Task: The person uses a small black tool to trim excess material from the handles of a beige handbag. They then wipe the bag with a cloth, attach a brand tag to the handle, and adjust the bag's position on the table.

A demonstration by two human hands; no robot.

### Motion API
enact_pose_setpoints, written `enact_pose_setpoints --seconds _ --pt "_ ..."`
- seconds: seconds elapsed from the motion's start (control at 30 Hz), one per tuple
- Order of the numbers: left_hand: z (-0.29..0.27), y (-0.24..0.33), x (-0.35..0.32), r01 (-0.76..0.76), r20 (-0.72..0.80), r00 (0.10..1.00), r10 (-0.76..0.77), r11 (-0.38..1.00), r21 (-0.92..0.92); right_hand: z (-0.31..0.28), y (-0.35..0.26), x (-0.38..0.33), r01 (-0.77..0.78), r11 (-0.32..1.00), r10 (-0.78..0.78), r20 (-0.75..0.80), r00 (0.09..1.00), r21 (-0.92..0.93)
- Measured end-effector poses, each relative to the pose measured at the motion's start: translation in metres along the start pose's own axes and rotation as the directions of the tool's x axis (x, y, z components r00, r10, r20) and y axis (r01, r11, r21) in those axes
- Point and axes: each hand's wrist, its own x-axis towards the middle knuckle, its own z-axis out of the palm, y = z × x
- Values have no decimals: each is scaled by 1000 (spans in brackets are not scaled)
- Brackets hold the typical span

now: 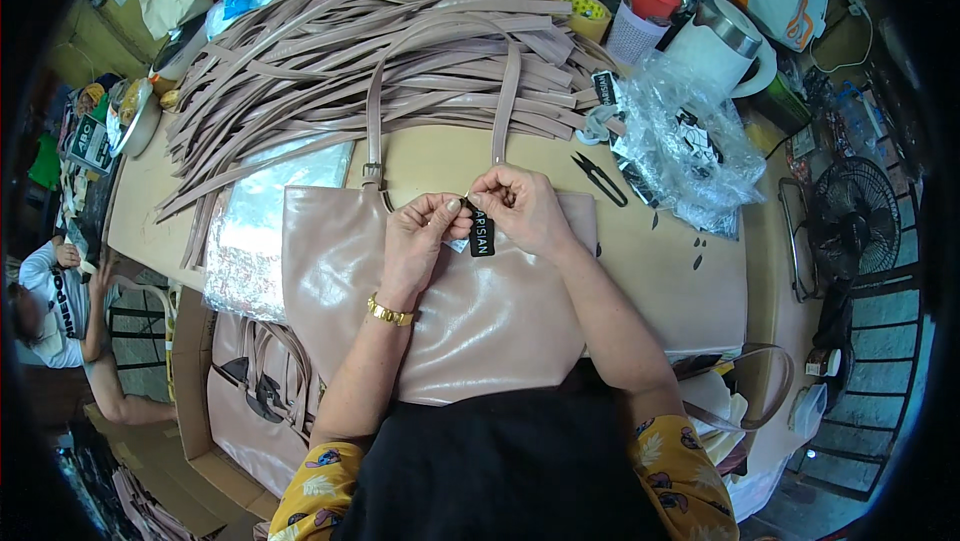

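1. Two hands at work, both mine. My left hand (425, 231) is pinched closed at the fingertips on the top of a small black hang tag (482, 232); my right hand (522, 206) is also pinched closed, thumb and forefinger meeting at the same spot just above the tag.
2. One pink handbag (400, 301), glossy, lying flat on the desk (690, 301) directly before me, its top edge under my fingers. Its two handles (506, 101) run away from me up into the strap pile.
3. One tag, as above, hanging at the middle of the bag's top edge, between the two handle bases. My judgement: the tag is being fixed on and is not yet let go; whether its tie is closed I cannot tell, as my fingers cover it.
4. Many loose pink straps (330, 51), heaped across the far half of the desk.
5. One pair of black thread snips (600, 178), lying just right of my right hand, untouched.
6. One crumpled clear plastic bag (690, 141) to the right, holding more black tags; a few small dark pieces lie near it on the desk.
7. One silvery plastic sheet (265, 231), left of the bag, touching its edge.
8. One cardboard box (255, 411) below the desk's left side, holding more pink bags.
9. One white kettle (725, 46), far right corner.
10. One other person (60, 301), at the left edge, apart from my work.
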Motion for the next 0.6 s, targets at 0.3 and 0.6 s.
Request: enact_pose_setpoints --seconds 0.3,0.6 --pt "4 -2 -3 -9 22 1000 8 999 47 -6 6 0 -28 999 25 106 994 26" --pt "-1 -1 -6 0 212 976 -48 975 221 -21 -5 9 -192 973 143 328 934 125"
